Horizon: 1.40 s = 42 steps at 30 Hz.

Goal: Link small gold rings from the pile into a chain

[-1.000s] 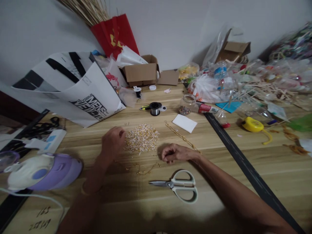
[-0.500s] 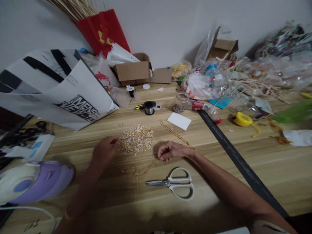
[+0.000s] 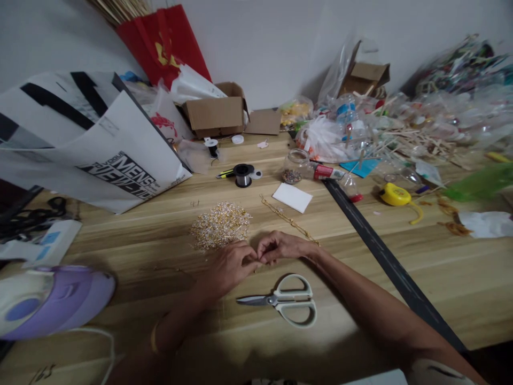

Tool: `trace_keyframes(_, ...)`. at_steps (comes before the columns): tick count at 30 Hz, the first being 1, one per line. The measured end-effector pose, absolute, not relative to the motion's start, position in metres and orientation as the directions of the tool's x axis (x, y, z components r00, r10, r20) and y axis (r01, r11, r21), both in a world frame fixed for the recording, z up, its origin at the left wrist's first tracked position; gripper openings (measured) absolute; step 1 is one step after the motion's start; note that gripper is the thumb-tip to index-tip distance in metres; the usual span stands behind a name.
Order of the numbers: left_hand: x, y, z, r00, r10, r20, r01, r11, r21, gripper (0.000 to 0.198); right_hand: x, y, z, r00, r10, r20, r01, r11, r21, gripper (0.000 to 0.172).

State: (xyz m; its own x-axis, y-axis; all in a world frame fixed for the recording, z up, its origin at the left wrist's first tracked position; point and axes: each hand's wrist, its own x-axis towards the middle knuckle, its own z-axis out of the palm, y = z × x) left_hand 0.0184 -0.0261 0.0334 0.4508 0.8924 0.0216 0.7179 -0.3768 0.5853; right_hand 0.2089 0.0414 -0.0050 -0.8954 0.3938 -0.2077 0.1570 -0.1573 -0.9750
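My left hand [image 3: 228,264] and my right hand [image 3: 280,246] meet fingertip to fingertip on the wooden table [image 3: 441,267], just in front of a heap of small gold and silver pins [image 3: 220,230]. Both hands are closed in a pinch on something too small to make out. A gold chain [image 3: 288,220] runs out from behind my right wrist toward the back. White-handled scissors [image 3: 286,302] lie shut on the table just below both hands.
A white printed bag [image 3: 100,149] lies at the left, a purple and white device [image 3: 48,302] at the near left. Behind are a wire spool [image 3: 242,175], a bead jar [image 3: 295,166], a white pad [image 3: 292,197], a cardboard box [image 3: 214,115], a yellow tape measure [image 3: 395,195] and craft clutter at the right.
My left hand has left the left side of the pin heap and moved right to meet my right hand. The short chain piece that lay below the heap is now covered by my left hand.
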Motion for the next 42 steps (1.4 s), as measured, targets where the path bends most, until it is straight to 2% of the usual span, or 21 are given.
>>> trace_keyframes(7, 0.022, -0.023, 0.03, 0.422, 0.906, 0.01, 0.703, -0.334, 0.628, 0.013, 0.208, 0.042, -0.005, -0.888, 0.398, -0.228, 0.168, -0.179, -0.969, 0.021)
trace_keyframes(13, 0.019, -0.023, 0.025, 0.426, 0.904, 0.034, 0.651, -0.333, 0.682, 0.015, 0.208, 0.041, -0.001, -0.881, 0.413, -0.23, 0.193, -0.131, -0.972, 0.02)
trace_keyframes(20, 0.019, -0.024, 0.025, 0.41, 0.909, 0.07, 0.64, -0.342, 0.688, 0.013, 0.206, 0.04, -0.001, -0.873, 0.408, -0.267, 0.2, -0.201, -0.959, 0.029)
trace_keyframes(31, 0.018, -0.022, 0.023, 0.423, 0.905, 0.051, 0.632, -0.335, 0.698, 0.015, 0.207, 0.041, -0.001, -0.868, 0.449, -0.21, 0.17, -0.129, -0.977, 0.023)
trace_keyframes(35, 0.011, -0.015, 0.02, 0.377, 0.922, 0.085, 0.627, -0.321, 0.709, 0.014, 0.208, 0.041, 0.002, -0.878, 0.438, -0.194, 0.15, -0.133, -0.98, 0.023)
trace_keyframes(42, -0.012, 0.005, 0.01, 0.27, 0.939, 0.213, 0.726, -0.344, 0.595, 0.01, 0.209, 0.043, -0.002, -0.884, 0.434, -0.172, 0.152, -0.079, -0.985, 0.021)
